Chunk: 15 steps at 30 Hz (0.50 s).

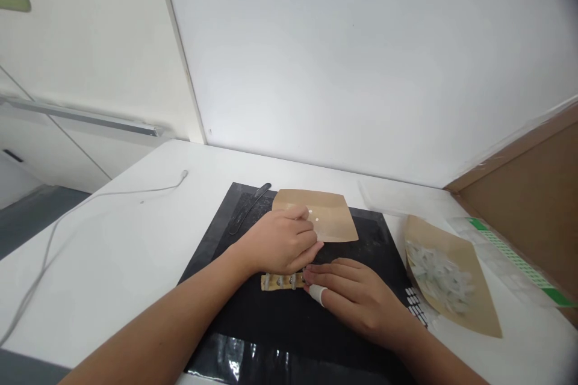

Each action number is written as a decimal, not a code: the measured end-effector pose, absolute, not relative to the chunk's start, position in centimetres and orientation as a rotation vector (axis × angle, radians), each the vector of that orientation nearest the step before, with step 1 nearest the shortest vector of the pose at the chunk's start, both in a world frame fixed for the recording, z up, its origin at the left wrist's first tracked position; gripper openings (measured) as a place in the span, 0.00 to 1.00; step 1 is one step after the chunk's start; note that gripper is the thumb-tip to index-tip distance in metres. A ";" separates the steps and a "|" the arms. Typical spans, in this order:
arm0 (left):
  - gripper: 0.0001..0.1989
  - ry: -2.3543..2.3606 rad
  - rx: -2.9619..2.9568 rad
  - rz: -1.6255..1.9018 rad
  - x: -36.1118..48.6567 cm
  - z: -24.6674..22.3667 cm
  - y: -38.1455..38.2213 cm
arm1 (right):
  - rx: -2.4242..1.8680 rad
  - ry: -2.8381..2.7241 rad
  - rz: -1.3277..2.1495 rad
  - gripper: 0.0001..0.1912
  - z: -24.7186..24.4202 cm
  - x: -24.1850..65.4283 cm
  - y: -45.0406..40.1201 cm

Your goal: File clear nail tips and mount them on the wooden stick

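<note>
A narrow yellowish strip point(271, 283) with several small clear and metallic pieces across it lies on the black mat point(289, 319). My right hand point(356, 298) has its fingertips closed at the right end of this strip and hides that end; one finger wears a white wrap. Just above the strip, my left hand point(286, 240) is curled with its fingers pinched together, and whatever may be between them is hidden. Its knuckles overlap a sheet of brown paper point(336, 213), on which a few tiny white bits lie.
A black knife-like tool point(248, 210) lies at the mat's back left. To the right, another brown paper point(483, 307) bears a heap of whitish translucent pieces point(440, 274), near small white pieces point(416, 307) and a green-edged plastic bag point(519, 258). A white cable point(130, 190) crosses the table's left side.
</note>
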State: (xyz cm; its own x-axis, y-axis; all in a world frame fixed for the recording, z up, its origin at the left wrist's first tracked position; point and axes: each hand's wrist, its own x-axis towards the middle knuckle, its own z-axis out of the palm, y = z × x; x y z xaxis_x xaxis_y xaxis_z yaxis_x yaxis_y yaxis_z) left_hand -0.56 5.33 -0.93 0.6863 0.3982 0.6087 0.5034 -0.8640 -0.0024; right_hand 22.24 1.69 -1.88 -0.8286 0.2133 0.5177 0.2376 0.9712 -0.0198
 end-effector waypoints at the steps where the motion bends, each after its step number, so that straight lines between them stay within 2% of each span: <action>1: 0.18 -0.736 -2.722 -0.922 -0.6 -0.9 5.3 | -0.311 -2.575 -0.075 0.08 -1.8 22.2 1.6; 15: 0.17 -0.748 -2.714 -0.942 -0.6 -1.0 5.3 | -0.427 -2.592 0.006 0.10 -2.5 21.6 1.0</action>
